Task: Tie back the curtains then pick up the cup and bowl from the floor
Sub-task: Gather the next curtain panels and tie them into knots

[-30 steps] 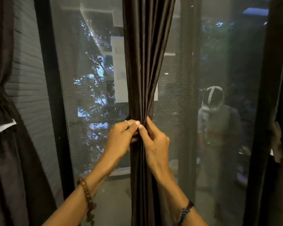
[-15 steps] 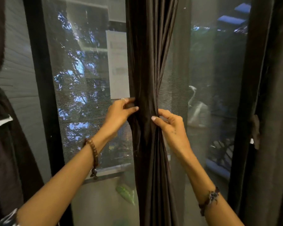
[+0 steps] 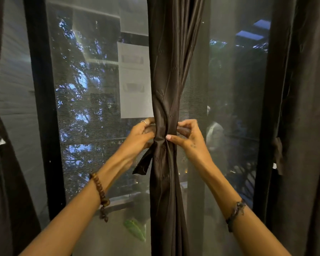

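Observation:
A dark brown curtain hangs bunched in the middle of the window, pinched to a narrow waist at hand height. A tie-back strap of the same cloth goes around that waist, with one loose end hanging to the left. My left hand grips the strap on the curtain's left side. My right hand pinches the strap's other end on the right side, thumb pressed against the cloth. No cup or bowl is in view.
A second dark curtain hangs at the right with its own tie-back dangling. Another tied curtain is at the far left. A black window frame post and mesh screen stand behind.
My hands have drawn the strap around the curtain, cinching it tighter than half a second ago. The strap's loose end now hangs below my left hand.

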